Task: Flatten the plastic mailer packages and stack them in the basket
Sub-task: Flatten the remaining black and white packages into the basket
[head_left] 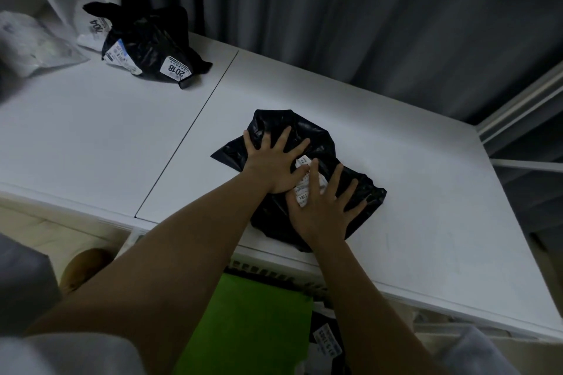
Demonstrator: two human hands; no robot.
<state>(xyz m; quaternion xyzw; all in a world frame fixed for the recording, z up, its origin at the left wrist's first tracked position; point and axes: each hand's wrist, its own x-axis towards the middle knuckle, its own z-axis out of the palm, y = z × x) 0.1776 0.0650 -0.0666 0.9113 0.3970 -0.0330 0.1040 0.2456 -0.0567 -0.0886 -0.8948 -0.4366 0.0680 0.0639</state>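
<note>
Head camera view: my left hand (272, 158) and right hand (323, 204), fingers spread flat, press a black mailer (307, 137) against the white table (426, 192), gripping nothing; crumpled mailers (146, 42) lie well apart.

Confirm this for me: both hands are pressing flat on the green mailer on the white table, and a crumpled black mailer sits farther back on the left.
Not quite. The head view shows the left hand and right hand pressing flat on a black mailer, not a green one, on the white table. The crumpled black mailer does sit farther back on the left.
</note>
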